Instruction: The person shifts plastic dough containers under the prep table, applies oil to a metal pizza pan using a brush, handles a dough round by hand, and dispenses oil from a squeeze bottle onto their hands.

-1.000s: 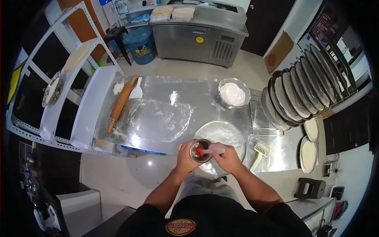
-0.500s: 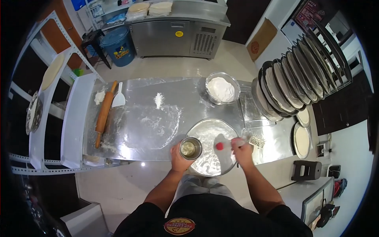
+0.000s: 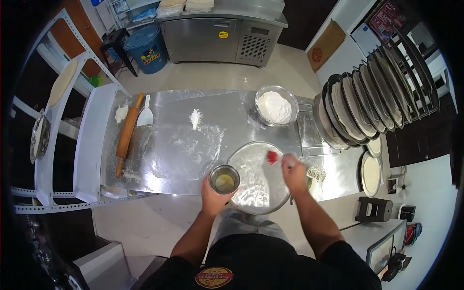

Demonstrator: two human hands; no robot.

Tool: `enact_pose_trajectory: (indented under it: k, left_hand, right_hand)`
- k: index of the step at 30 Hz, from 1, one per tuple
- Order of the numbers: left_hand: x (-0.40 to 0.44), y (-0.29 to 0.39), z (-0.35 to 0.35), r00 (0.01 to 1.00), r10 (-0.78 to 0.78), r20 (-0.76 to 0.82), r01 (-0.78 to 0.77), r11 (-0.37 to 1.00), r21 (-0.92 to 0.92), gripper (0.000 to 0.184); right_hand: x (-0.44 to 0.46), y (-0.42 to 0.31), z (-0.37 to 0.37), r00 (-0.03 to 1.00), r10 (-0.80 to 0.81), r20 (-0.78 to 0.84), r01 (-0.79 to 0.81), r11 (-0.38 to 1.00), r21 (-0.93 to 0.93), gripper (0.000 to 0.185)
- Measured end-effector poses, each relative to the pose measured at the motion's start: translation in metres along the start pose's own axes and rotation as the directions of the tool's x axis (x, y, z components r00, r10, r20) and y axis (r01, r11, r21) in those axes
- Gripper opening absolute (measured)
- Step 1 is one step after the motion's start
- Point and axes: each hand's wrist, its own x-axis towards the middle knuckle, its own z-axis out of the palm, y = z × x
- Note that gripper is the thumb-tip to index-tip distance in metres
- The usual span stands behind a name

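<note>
My left hand (image 3: 216, 199) is wrapped round a metal cup (image 3: 225, 179) that has some pale yellowish liquid in it, held at the left edge of a round pizza pan (image 3: 251, 191). In my right hand (image 3: 295, 175) is a pastry brush (image 3: 272, 157) with red bristles, over the upper right part of the pan. The pan's surface looks shiny and wet in patches. Just right of my right hand lies a pale dough docker (image 3: 316, 173) with a studded roller. A bowl of flour (image 3: 276, 107) stands beyond the pan.
A wooden rolling pin (image 3: 128, 135) and a white scraper (image 3: 145, 116) lie at the left of the steel table (image 3: 166, 140), with flour scattered around. A rack of pizza pans (image 3: 360, 104) rises at the right. Dough-lined pans (image 3: 370, 175) sit near the right edge.
The red brush has moved up and away from me across the pan, with my right hand. My left hand and the cup have shifted slightly left.
</note>
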Motion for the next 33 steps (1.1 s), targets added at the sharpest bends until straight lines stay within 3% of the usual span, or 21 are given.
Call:
enact_pose_trajectory:
  k: [5, 8, 13, 16, 21, 24, 25, 27, 32, 33]
  left_hand:
    - [-0.006, -0.017, -0.012, 0.972, 0.166, 0.166, -0.167, 0.986, -0.01, 0.089]
    - [-0.01, -0.018, -0.004, 0.971, 0.178, 0.162, -0.182, 0.983, 0.013, 0.087]
    - [-0.024, -0.022, 0.003, 0.979, 0.178, 0.103, -0.179, 0.984, -0.006, 0.081]
    - [-0.028, -0.013, 0.002, 0.976, 0.16, 0.145, -0.161, 0.987, -0.008, 0.08]
    - [-0.027, -0.02, 0.008, 0.978, 0.098, 0.182, -0.099, 0.995, 0.0, 0.078]
    - [-0.027, -0.018, 0.007, 0.983, 0.115, 0.142, -0.119, 0.993, 0.015, 0.075]
    - [-0.024, -0.016, 0.008, 0.985, 0.122, 0.12, -0.125, 0.992, 0.018, 0.074]
    - [-0.018, -0.017, 0.009, 0.982, 0.141, 0.122, -0.145, 0.989, 0.02, 0.074]
    - [-0.017, -0.017, 0.013, 0.979, 0.167, 0.121, -0.171, 0.985, 0.03, 0.072]
    - [-0.016, -0.018, 0.01, 0.977, 0.176, 0.121, -0.181, 0.983, 0.032, 0.072]
  right_hand:
    - [-0.019, -0.025, -0.028, 0.952, 0.215, 0.219, -0.162, 0.958, -0.235, 0.015]
    - [-0.039, -0.041, 0.001, 0.977, -0.035, 0.21, 0.007, 0.992, 0.128, 0.013]
    - [-0.01, -0.01, -0.012, 0.99, 0.132, 0.043, -0.133, 0.991, 0.021, 0.012]
    - [-0.045, -0.017, -0.006, 0.952, -0.008, 0.307, -0.017, 0.997, 0.079, 0.012]
    - [-0.008, -0.024, 0.021, 0.978, 0.055, 0.199, -0.101, 0.969, 0.228, 0.013]
    - [-0.001, -0.002, -0.007, 0.985, 0.12, 0.126, -0.106, 0.988, -0.113, 0.013]
    - [-0.008, -0.009, -0.006, 0.987, 0.11, 0.12, -0.097, 0.989, -0.113, 0.013]
    - [-0.038, -0.027, 0.005, 0.934, 0.037, 0.355, -0.102, 0.981, 0.166, 0.014]
    - [0.004, -0.022, 0.032, 0.977, 0.148, 0.156, -0.185, 0.948, 0.258, 0.016]
    - [0.01, -0.023, 0.008, 0.997, 0.071, 0.031, -0.073, 0.995, 0.067, 0.016]
